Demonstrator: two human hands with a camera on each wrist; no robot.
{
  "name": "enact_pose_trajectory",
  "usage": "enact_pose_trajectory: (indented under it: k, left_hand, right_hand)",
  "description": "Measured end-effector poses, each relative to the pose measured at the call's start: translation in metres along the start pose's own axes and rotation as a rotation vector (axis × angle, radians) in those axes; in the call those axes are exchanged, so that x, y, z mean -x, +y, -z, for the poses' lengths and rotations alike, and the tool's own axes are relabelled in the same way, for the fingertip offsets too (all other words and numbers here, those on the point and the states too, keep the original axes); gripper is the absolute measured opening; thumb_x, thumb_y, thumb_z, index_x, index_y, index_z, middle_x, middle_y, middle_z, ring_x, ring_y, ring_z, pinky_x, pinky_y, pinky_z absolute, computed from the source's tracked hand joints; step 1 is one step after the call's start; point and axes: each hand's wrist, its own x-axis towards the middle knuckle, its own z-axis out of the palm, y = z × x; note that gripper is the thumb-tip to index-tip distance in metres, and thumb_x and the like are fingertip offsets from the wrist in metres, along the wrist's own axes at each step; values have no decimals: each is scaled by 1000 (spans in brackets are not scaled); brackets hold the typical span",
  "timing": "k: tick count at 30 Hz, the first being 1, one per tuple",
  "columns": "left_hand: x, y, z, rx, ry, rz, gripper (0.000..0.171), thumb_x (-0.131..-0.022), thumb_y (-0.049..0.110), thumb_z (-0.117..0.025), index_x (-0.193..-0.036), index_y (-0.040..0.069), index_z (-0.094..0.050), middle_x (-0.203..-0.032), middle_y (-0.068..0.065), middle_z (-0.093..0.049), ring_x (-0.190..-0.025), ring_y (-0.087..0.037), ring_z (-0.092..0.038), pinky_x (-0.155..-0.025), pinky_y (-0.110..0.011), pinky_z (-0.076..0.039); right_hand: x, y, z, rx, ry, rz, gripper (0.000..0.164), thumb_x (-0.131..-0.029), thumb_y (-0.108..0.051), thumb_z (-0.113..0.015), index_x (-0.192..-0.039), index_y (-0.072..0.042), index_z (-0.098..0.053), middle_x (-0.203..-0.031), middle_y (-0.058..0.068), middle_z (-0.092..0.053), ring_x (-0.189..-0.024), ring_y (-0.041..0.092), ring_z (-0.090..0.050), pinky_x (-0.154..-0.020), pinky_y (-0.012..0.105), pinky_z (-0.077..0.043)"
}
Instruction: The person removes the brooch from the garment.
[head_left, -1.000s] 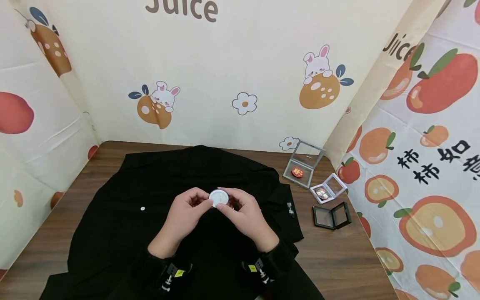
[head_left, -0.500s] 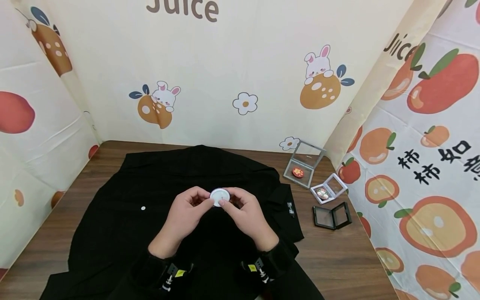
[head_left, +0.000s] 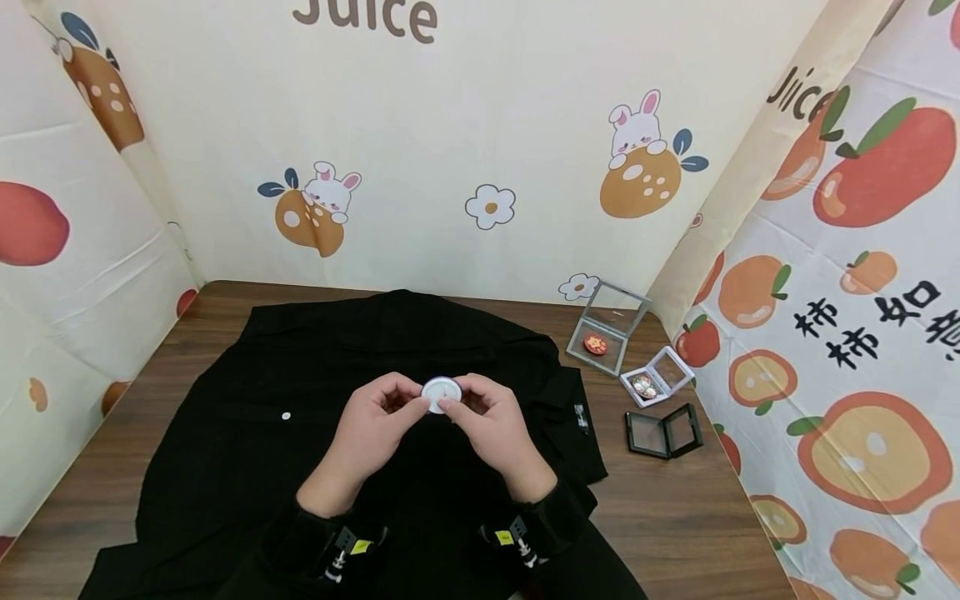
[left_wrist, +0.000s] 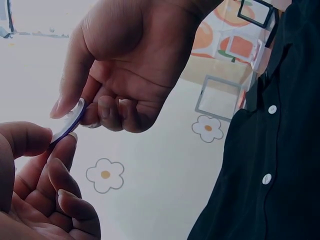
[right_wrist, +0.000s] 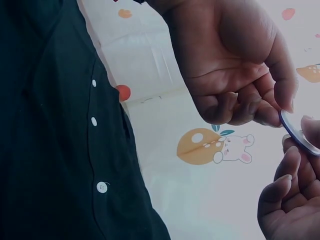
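Note:
A round badge [head_left: 440, 392] with a white back and a purple-blue edge is held above a black button-up shirt [head_left: 240, 383] spread on the table. My left hand [head_left: 377, 423] pinches its left edge between thumb and fingers. On the opposite edge my right hand [head_left: 497, 429] pinches it, the thumb lying on the white back. The badge [left_wrist: 70, 122] appears nearly edge-on in the left wrist view, between both hands. Its front is hidden in the head view. White buttons [right_wrist: 102, 187] run down the shirt, one of them, a white button [head_left: 286, 416], lying left of my hands.
On the right stand several opened display cases: a grey one [head_left: 573, 350] with a red flowered badge [head_left: 596, 344], a white one [head_left: 635, 399] with a shiny round badge [head_left: 644, 385], and a black one [head_left: 666, 453]. Printed cloth [head_left: 420, 108] walls surround the wooden table [head_left: 675, 533].
Both hands stay nearly in place. The badge has shifted very slightly right and up, and my right thumb has slid from its lower edge onto the white back.

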Motion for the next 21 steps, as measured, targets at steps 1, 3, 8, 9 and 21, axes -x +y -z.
enact_pose_trajectory:
  k: [1,3,8,9,21]
  left_hand:
    - [0,0,0,1,-1,-2,8,-97,12,-73,-95,4,-72,-85,-4,-68,-72,-16,-59,-63,-27,-50]
    - [0,1,0,2,-1,0,9,-97,13,-73,-95,4,-72,-85,-4,-68,-72,-16,-59,-63,-27,-49]
    - [0,2,0,5,-4,1,10,-97,13,-73,-96,3,-72,-85,-4,-68,-71,-16,-58,-63,-27,-49]
    - [0,2,0,5,-5,-1,11,-97,13,-73,-96,3,-71,-85,-4,-68,-71,-16,-58,-63,-27,-49]
    - [1,2,-1,-5,-6,-20,6,-97,10,-72,-95,5,-72,-84,-4,-68,-69,-16,-57,-62,-27,-49]
  right_hand:
    - [0,0,0,2,0,1,11,-98,1,-67,-107,4,-71,-95,15,-66,-76,11,-59,-69,24,-53]
    - [0,1,0,-1,1,2,10,-98,1,-67,-107,4,-72,-94,14,-66,-75,12,-58,-68,24,-52]
    - [0,1,0,-14,2,0,10,-98,2,-66,-106,4,-71,-93,14,-65,-74,12,-58,-67,24,-51]
    - [0,1,0,-19,2,-2,10,-98,2,-66,-106,4,-71,-93,14,-65,-74,12,-57,-67,25,-51]
    - [-1,0,0,-42,18,-40,9,-97,1,-68,-104,5,-72,-89,13,-64,-71,12,-55,-64,24,-48]
